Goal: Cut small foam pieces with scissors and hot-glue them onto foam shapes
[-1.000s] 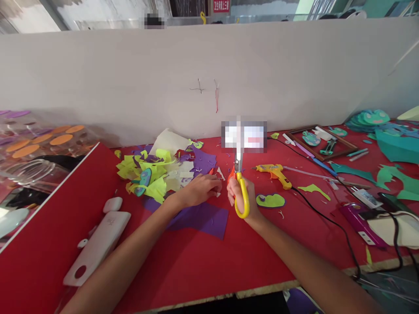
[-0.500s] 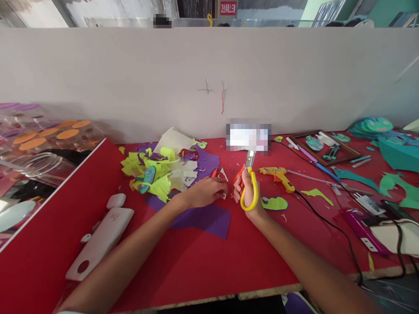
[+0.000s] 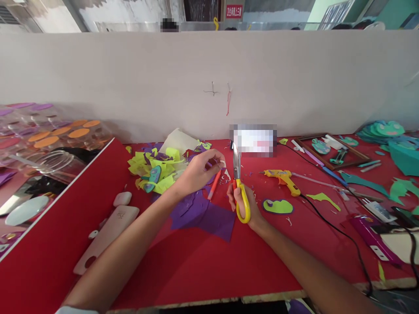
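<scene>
Yellow-looped metal scissors (image 3: 236, 172) sit in the right hand (image 3: 254, 206).

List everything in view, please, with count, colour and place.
scissors: one, yellow and orange, centre
glue gun: one, yellow, right of scissors
cutout: one, lime and purple, below glue gun
marker: one, orange, left of scissors
sheets: several, purple, below marker
scraps: many, lime, left of marker
frame: one, brown, back right
containers: many, clear, far left
pieces: several, teal, right
table: one, red, foreground
partition: one, grey, behind table
left grip: one, bare, near marker
right grip: one, bare, around scissors
</scene>
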`<state>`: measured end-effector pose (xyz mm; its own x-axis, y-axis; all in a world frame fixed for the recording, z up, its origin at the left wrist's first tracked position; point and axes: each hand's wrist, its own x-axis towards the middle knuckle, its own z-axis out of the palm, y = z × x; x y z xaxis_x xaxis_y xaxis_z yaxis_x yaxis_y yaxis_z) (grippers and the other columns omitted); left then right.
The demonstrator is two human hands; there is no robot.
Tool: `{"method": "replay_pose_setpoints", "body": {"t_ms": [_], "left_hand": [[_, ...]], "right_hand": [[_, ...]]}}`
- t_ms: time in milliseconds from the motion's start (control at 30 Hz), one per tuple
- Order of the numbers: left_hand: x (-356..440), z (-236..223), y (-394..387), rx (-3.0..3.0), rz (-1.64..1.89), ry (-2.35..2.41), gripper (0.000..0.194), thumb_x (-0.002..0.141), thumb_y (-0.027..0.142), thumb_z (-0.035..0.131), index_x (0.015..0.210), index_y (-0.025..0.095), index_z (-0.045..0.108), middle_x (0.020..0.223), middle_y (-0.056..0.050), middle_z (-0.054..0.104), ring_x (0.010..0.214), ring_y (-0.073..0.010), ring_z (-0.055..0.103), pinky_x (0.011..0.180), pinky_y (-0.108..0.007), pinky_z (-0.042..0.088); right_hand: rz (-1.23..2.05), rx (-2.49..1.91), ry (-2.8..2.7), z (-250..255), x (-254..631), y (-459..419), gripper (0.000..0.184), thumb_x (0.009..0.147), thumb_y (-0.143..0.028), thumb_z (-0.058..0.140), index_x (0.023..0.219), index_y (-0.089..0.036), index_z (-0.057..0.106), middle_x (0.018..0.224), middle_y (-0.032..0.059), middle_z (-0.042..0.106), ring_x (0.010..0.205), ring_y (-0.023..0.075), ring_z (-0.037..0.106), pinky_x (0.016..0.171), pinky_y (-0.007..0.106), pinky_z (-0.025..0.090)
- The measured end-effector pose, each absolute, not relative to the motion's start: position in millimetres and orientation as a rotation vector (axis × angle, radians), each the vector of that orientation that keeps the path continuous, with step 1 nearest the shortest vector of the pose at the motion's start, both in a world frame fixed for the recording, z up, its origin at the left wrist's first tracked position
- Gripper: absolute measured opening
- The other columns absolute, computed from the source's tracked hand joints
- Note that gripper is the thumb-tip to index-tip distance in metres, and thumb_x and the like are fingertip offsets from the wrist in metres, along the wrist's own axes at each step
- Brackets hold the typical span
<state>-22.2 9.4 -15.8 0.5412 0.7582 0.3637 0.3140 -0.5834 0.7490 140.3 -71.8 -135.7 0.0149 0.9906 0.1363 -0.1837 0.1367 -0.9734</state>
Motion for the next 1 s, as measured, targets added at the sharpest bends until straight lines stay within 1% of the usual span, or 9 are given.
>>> {"method": "replay_pose_setpoints", "body": {"t_ms": [100, 167, 233, 333, 400, 500, 633, 767, 1000], "left_hand": [[-20.8, -17.2, 7.8, 2.031, 0.933, 0.817, 0.01, 0.098, 0.023, 0.051, 0.09, 0.018, 0.055, 0.08, -0.002, 0.064, 0.066, -0.0104, 0.057, 0.063, -0.024, 0.044], [-19.7, -18.6, 5.9, 1.965, 0.958, 0.797, 0.01, 0.099, 0.023, 0.049, 0.091, 0.018, 0.052, 0.079, -0.002, 0.064, 0.064, -0.0104, 0.059, 0.062, -0.024, 0.045], [-18.9, -18.2, 3.1, 1.964, 0.98, 0.837, 0.01, 0.099, 0.024, 0.05, 0.091, 0.018, 0.054, 0.077, -0.002, 0.065, 0.064, -0.0108, 0.06, 0.061, -0.023, 0.045], [-18.4, -14.3, -1.1, 2.014, 1.044, 0.949, 0.01, 0.096, 0.025, 0.057, 0.092, 0.018, 0.06, 0.076, -0.002, 0.065, 0.066, -0.011, 0.058, 0.063, -0.023, 0.045], [-18.5, -11.5, -2.8, 2.026, 1.104, 0.999, 0.01, 0.094, 0.026, 0.06, 0.09, 0.017, 0.064, 0.077, -0.001, 0.064, 0.067, -0.0111, 0.056, 0.065, -0.023, 0.045], [-19.1, -8.7, -4.1, 2.005, 1.13, 1.032, 0.015, 0.094, 0.029, 0.06, 0.087, 0.017, 0.066, 0.074, 0.0, 0.061, 0.066, -0.0109, 0.054, 0.064, -0.023, 0.044], [-19.5, -6.6, -6.5, 2.012, 1.079, 1.08, 0.024, 0.097, 0.033, 0.058, 0.083, 0.016, 0.066, 0.07, 0.0, 0.061, 0.063, -0.0108, 0.053, 0.061, -0.024, 0.041], [-17.3, -4.8, -11.2, 1.989, 1.093, 1.105, 0.023, 0.096, 0.033, 0.059, 0.086, 0.015, 0.069, 0.07, -0.001, 0.063, 0.064, -0.0117, 0.054, 0.06, -0.025, 0.04], [-13.8, -1.1, -15.4, 1.991, 1.147, 1.141, 0.024, 0.095, 0.032, 0.059, 0.08, 0.016, 0.066, 0.066, 0.0, 0.06, 0.058, -0.0103, 0.049, 0.057, -0.025, 0.038]], "right_hand": [[1.058, -0.994, -1.234, -145.1, 138.9, -71.0, 0.058, 0.091, -0.079, 0.048, 0.093, -0.022, 0.057, 0.081, -0.0014, 0.056, 0.051, 0.0082, 0.04, 0.05, 0.025, 0.04], [0.984, -1.005, -1.286, -147.0, 139.4, -70.6, 0.057, 0.092, -0.077, 0.047, 0.098, -0.022, 0.06, 0.092, 0.0014, 0.059, 0.055, 0.0089, 0.042, 0.056, 0.027, 0.042], [1.0, -1.003, -1.329, -145.5, 141.4, -71.3, 0.056, 0.093, -0.077, 0.047, 0.097, -0.022, 0.06, 0.088, 0.0013, 0.058, 0.056, 0.0101, 0.042, 0.055, 0.028, 0.041], [1.08, -1.012, -1.373, -140.2, 145.6, -74.0, 0.057, 0.092, -0.078, 0.046, 0.093, -0.022, 0.057, 0.075, -0.0014, 0.053, 0.055, 0.0117, 0.042, 0.051, 0.027, 0.036], [1.093, -1.022, -1.392, -136.9, 147.4, -76.0, 0.056, 0.092, -0.078, 0.047, 0.091, -0.023, 0.055, 0.072, -0.0027, 0.05, 0.055, 0.0118, 0.041, 0.051, 0.027, 0.034], [1.082, -1.029, -1.419, -133.0, 147.9, -78.3, 0.055, 0.092, -0.077, 0.048, 0.088, -0.023, 0.052, 0.067, -0.0044, 0.046, 0.055, 0.0119, 0.039, 0.053, 0.027, 0.034], [1.066, -1.051, -1.433, -129.3, 147.5, -79.7, 0.053, 0.091, -0.075, 0.051, 0.084, -0.023, 0.051, 0.063, -0.0058, 0.044, 0.054, 0.0115, 0.038, 0.053, 0.026, 0.033], [1.065, -1.085, -1.438, -128.0, 148.4, -79.7, 0.049, 0.092, -0.071, 0.054, 0.085, -0.023, 0.052, 0.061, -0.0064, 0.044, 0.052, 0.0116, 0.038, 0.052, 0.025, 0.034], [1.065, -1.114, -1.454, -126.7, 149.9, -80.0, 0.042, 0.092, -0.065, 0.057, 0.086, -0.023, 0.051, 0.058, -0.0066, 0.044, 0.05, 0.0118, 0.039, 0.049, 0.025, 0.035]]}}
